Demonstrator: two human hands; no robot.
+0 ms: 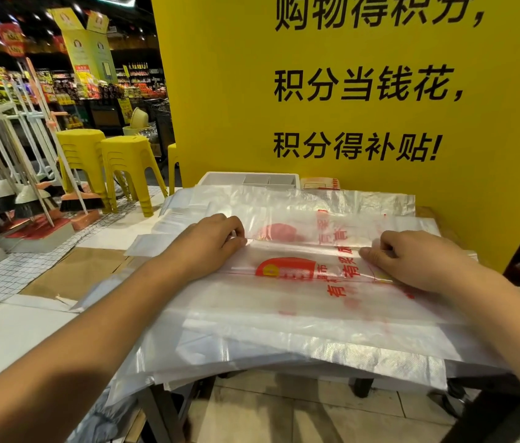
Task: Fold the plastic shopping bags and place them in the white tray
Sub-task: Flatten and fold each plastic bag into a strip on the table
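Plastic shopping bag (287,270) lies atop the stack (284,334), mid-fold by my judgement, left hand (210,241) and right hand (412,257) fingers (372,252) curled, pinching its crease; next I press flat, fold again, then reach the white tray (249,179) behind.

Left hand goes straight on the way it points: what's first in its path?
The left hand would slide over the plastic bag it pinches; beyond, likely the yellow sign board. Depth unclear.
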